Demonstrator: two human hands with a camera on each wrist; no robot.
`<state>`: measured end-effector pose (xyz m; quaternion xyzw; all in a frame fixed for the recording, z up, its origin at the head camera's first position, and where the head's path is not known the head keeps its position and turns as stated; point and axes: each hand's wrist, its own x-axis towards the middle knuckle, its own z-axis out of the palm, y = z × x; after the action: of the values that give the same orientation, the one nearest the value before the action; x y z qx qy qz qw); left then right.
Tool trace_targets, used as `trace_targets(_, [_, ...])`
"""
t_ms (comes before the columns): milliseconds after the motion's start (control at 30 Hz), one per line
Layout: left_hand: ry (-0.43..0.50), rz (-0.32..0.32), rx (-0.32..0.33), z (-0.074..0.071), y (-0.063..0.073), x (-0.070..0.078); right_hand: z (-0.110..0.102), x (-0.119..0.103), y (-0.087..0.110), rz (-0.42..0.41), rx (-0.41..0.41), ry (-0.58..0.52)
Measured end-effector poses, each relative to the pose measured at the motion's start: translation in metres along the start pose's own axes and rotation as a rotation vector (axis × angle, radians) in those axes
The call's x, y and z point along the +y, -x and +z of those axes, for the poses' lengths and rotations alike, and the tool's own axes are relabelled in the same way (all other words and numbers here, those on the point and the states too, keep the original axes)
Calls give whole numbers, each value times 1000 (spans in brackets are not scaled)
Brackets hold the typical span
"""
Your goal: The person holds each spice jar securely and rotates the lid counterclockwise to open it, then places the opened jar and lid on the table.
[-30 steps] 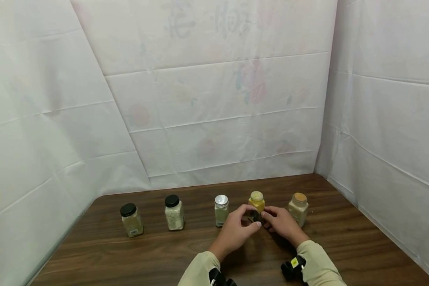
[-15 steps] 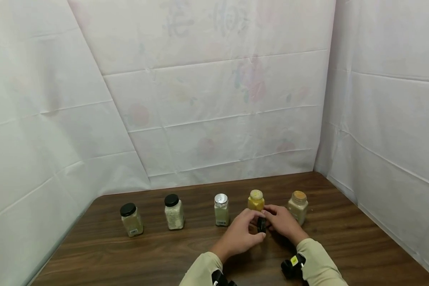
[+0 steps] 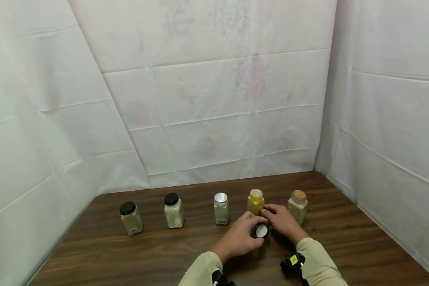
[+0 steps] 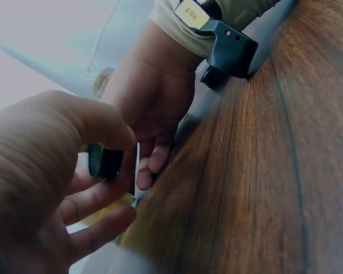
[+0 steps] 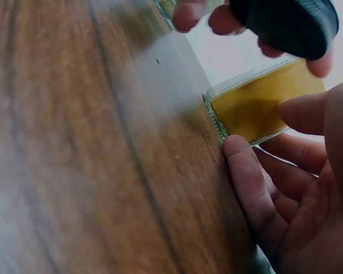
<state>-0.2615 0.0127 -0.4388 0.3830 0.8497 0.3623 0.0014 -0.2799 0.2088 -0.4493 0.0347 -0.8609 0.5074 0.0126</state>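
My left hand (image 3: 237, 235) pinches a black screw lid (image 3: 261, 230) between thumb and fingers, just in front of a spice jar (image 3: 255, 201) of yellow powder. The lid is tipped on its side, its white inner face toward the head camera. The jar stands upright, with a pale perforated shaker top. Around its lower right side is my right hand (image 3: 281, 220). The right wrist view has that thumb on the jar's yellow side (image 5: 257, 103), with fingers low at its base. In the left wrist view, the lid (image 4: 106, 162) shows edge-on below the left thumb.
Right of the yellow jar is a jar with an orange-tinted top (image 3: 298, 206). To the left stand a silver-topped jar (image 3: 221, 210), a black-lidded jar of pale grains (image 3: 174, 212) and another black-lidded jar (image 3: 131, 220). White cloth (image 3: 207, 119) hangs behind the wooden table (image 3: 146, 258).
The black lid has turned in my left fingers, from edge-on to its white inside facing the head camera. My left hand has shifted slightly right and nearer; the right hand has stayed beside the yellow jar.
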Motion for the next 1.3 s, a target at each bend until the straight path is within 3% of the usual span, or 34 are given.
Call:
trace_targets(467, [-144, 15, -137, 5, 1, 0, 0, 1, 0, 11, -11, 13])
trace_targets(733, [-158, 19, -144, 7, 1, 3, -1, -1, 3, 11, -3, -15])
trace_targets(1000, [-238, 37, -136, 8, 2, 6, 1, -5, 2, 22, -1, -16])
trace_targets(1300, [-260, 18, -154, 10, 2, 5, 1, -3, 1, 23, 17, -28])
